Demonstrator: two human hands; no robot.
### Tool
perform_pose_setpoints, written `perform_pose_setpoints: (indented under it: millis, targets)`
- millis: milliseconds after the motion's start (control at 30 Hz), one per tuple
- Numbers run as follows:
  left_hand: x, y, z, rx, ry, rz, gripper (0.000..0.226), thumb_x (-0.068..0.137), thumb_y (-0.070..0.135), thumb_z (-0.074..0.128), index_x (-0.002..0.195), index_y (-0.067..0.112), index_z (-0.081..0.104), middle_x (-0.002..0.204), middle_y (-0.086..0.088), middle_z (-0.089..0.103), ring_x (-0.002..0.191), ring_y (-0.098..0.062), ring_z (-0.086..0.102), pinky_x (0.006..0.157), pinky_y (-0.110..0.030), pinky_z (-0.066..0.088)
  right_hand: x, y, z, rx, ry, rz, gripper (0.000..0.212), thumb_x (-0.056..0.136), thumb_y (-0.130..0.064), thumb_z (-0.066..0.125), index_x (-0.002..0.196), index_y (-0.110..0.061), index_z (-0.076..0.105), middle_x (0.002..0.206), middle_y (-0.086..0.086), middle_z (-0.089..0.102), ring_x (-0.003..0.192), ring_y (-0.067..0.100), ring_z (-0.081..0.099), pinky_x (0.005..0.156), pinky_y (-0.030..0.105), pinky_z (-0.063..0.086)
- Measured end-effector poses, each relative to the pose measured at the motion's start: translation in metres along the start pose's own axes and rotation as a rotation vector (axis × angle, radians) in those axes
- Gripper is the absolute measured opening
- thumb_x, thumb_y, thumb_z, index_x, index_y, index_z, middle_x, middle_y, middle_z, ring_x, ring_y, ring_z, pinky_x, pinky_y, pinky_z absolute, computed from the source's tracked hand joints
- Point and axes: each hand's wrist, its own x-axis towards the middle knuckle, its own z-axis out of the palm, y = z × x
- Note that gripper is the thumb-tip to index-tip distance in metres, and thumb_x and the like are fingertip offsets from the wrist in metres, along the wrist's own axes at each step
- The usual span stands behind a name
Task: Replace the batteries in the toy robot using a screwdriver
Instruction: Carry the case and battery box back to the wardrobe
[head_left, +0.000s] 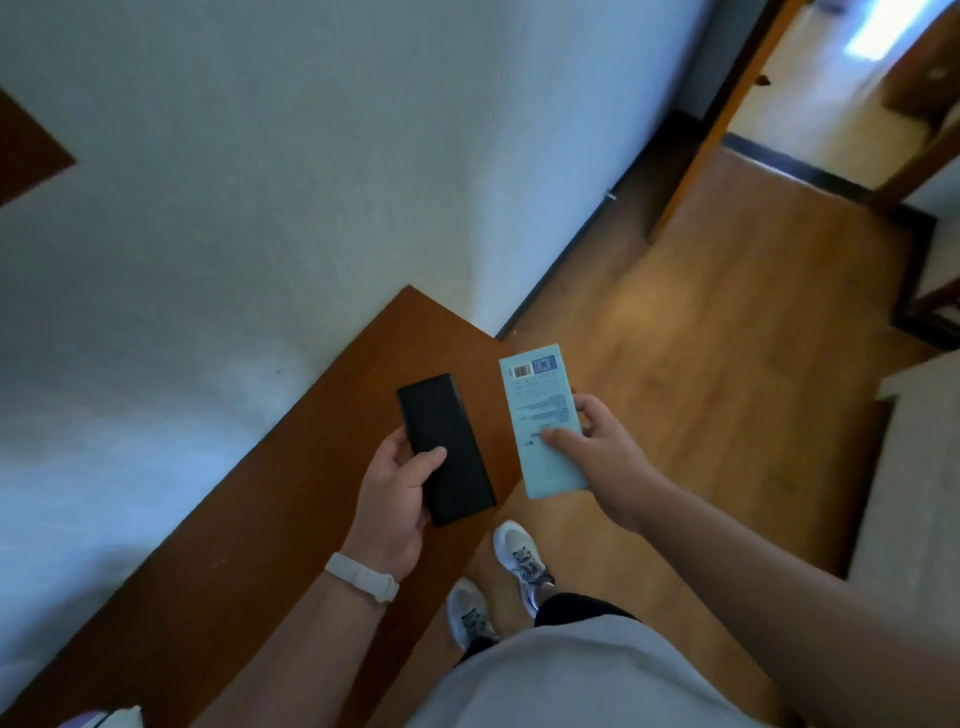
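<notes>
Hands over worktop (291, 499) right edge: left hand (392, 499) grips black case (447, 449), right hand (597, 447) pinches pale-blue box (540, 415); open floor (701, 338) right.

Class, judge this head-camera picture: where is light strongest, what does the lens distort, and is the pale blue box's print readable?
Head view: the doorway is blown out, brightest; the wall takes a bluish cast; the wide lens slants the door frame; print on the pale blue box in the right hand is too blurred to read.
</notes>
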Motion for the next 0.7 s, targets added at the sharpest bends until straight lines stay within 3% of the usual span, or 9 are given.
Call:
perform_pose_setpoints:
  millis: [267,433,700]
  targets:
    - [-0.003,-0.007,0.084,0.119,-0.196,-0.019,0.037,0.094,0.007,0.066,0.126,0.024,0.062,0.110,-0.003,0.076,0.100,-0.024,0.074,0.082,-0.048,0.062,-0.056,0.003,-0.071,0.173,0.192,-0.091,0.029,0.090,-0.018,0.068,0.116,-0.022,0.055,0.107,0.005,0.075,0.095,0.026,0.073,0.074,0.037,0.057]
    - [-0.007,-0.010,0.152,0.196,-0.275,-0.016,0.036,0.093,0.008,0.066,0.126,0.022,0.062,0.110,-0.004,0.076,0.096,-0.022,0.075,0.077,-0.044,0.062,-0.073,0.000,-0.125,0.277,0.288,-0.145,0.028,0.092,-0.015,0.067,0.117,-0.021,0.055,0.107,0.004,0.075,0.095,0.025,0.073,0.070,0.033,0.058]
    - [-0.014,-0.040,0.298,0.347,-0.403,-0.029,0.037,0.095,0.013,0.065,0.130,0.021,0.059,0.109,-0.004,0.076,0.096,-0.023,0.075,0.073,-0.042,0.062,-0.101,-0.005,-0.253,0.344,0.442,-0.180,0.022,0.093,-0.018,0.064,0.112,-0.028,0.057,0.098,-0.007,0.075,0.091,0.019,0.074,0.071,0.032,0.059]
